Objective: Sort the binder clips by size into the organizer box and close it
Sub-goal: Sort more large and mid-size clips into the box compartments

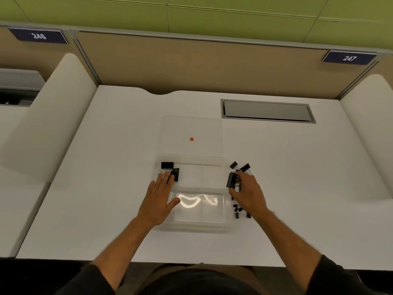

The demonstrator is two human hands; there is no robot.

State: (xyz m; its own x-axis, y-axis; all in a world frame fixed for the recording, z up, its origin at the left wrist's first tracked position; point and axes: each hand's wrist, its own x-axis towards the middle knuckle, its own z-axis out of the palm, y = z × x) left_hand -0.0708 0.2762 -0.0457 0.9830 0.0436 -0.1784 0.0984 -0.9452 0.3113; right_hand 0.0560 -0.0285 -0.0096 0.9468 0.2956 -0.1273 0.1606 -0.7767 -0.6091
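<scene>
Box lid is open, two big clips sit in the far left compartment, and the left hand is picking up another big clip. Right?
Not quite: the head view shows the right hand holding the big clip. The left hand lies flat and open on the box. The rest holds.
</scene>
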